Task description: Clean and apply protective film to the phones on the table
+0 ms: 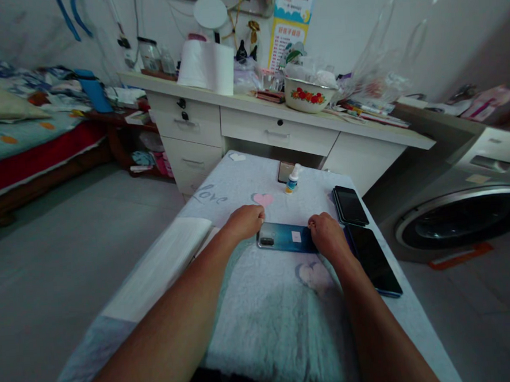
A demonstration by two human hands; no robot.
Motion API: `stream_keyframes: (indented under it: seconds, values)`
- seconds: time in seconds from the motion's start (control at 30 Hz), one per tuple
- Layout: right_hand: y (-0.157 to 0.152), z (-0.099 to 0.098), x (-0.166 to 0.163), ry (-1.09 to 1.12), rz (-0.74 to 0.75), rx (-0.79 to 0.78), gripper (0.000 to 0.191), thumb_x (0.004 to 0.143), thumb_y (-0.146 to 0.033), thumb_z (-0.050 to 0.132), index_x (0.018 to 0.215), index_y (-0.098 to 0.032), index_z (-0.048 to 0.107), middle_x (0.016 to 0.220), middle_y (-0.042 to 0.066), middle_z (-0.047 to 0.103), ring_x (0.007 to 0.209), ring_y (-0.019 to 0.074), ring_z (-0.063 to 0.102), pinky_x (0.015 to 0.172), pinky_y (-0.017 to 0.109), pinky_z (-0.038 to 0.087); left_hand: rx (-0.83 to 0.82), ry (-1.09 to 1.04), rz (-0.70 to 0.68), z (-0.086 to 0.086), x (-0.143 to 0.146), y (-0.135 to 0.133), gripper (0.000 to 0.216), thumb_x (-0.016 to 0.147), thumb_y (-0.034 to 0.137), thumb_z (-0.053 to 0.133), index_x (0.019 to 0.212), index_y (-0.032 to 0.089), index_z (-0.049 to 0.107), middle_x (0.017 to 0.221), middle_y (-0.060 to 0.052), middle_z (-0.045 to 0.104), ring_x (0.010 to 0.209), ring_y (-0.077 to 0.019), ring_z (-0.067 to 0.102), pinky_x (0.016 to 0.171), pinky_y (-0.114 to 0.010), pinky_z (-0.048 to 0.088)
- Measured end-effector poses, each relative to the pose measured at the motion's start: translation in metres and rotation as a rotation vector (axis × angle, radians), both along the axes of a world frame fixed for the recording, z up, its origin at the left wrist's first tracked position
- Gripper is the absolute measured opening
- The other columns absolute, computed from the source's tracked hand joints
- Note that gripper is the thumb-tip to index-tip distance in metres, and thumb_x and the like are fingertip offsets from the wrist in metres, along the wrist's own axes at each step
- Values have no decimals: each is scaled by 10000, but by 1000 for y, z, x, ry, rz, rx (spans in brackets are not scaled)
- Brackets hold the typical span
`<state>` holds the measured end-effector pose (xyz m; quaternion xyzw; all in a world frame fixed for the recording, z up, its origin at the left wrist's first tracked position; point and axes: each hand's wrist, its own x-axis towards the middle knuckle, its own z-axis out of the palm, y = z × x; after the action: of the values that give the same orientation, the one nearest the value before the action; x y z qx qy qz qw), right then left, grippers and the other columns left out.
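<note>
A blue phone [279,238] lies back side up on the cloth-covered table, its camera block to the left and a small white label on its back. At its upper left corner is my left hand [247,221], fingers curled closed; what they pinch is hidden. My right hand [328,235] is closed around the phone's right end and covers it. Right of that hand lie a black tablet [375,260] and, farther back, a dark phone [351,205]. Beyond the blue phone stands a small white spray bottle [292,180], beside another phone [284,172].
Folded white cloth [160,266] lies along the table's left side. Behind the table is a white desk [190,120] bearing a paper roll [206,67], a flowered bowl [309,95] and plastic bags. A washing machine [467,201] stands at right, a bed [27,136] at far left.
</note>
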<state>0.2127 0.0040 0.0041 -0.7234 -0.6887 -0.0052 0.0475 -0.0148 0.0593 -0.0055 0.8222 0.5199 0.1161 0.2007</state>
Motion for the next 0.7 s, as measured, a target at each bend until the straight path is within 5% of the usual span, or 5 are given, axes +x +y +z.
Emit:
stream_keyframes:
  seconds: [0.17, 0.7]
  values:
    - [2, -4, -8, -5, -23, 15, 299, 924, -157, 401, 946, -132, 699, 913, 126, 619, 808, 181, 577, 706, 266, 356, -5, -10, 4, 0, 0, -1, 201, 777, 155, 468, 820, 177, 662, 829, -48, 686, 738, -147, 580, 657, -239, 375]
    - [1, -9, -44, 187, 368, 70, 238, 945, -169, 429, 937, -167, 667, 928, 65, 593, 899, 151, 520, 828, 228, 358, 4, 5, 14, 0, 1, 0, 205, 783, 150, 464, 816, 180, 665, 845, -52, 692, 765, -156, 583, 668, -248, 385]
